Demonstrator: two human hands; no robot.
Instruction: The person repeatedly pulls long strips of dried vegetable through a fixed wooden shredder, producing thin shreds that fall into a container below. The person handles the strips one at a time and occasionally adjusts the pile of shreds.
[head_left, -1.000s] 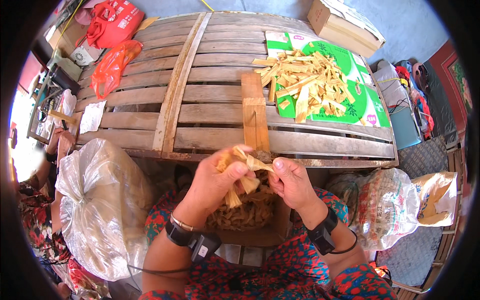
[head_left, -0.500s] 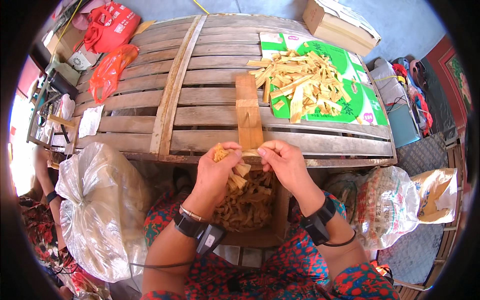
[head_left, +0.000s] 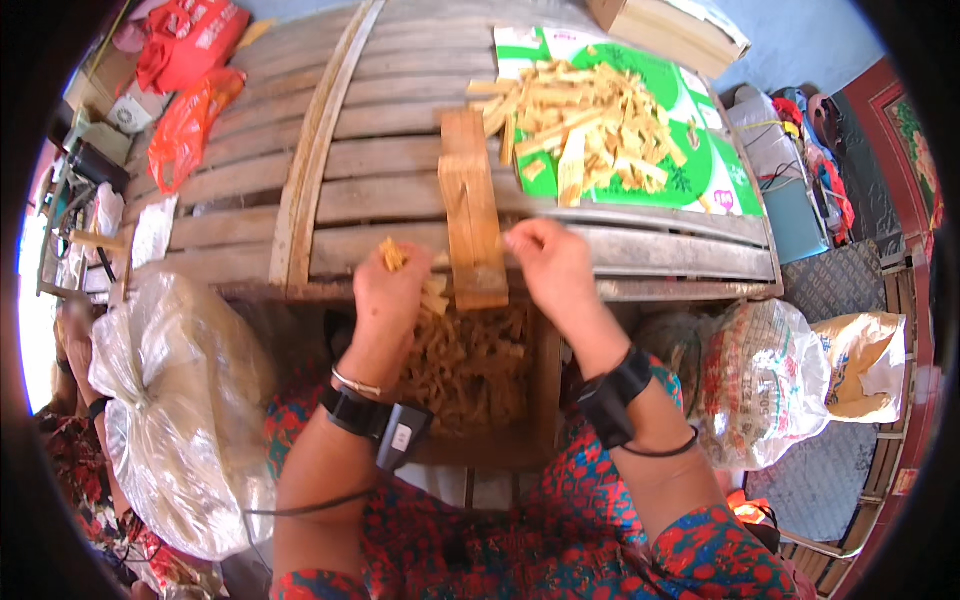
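Note:
My left hand (head_left: 388, 300) is closed around several yellow dried strips, and their ends stick out above and below the fingers. It is just left of an upright-notched wooden block (head_left: 470, 215) that lies across the table edge. On the block's other side my right hand (head_left: 555, 268) is pinched, its fingertips close to the wood; whatever they hold is too small or blurred to name. Below the hands, a cardboard box (head_left: 540, 430) between my legs holds many curled brownish-yellow pieces (head_left: 460, 365). A pile of pale yellow strips (head_left: 600, 125) lies beyond on a green and white cardboard sheet (head_left: 725, 185).
The slatted wooden table (head_left: 390, 120) spans the front. Red bags (head_left: 195, 125) lie at its far left, a carton (head_left: 670, 35) at the far right. A full plastic sack (head_left: 185, 420) stands on my left, another sack (head_left: 755, 385) on my right. A person's arm (head_left: 85, 370) shows far left.
The view has shifted. My hands, close together at the block's near end before, are now apart on either side of it and farther forward. Strips remain in the left hand.

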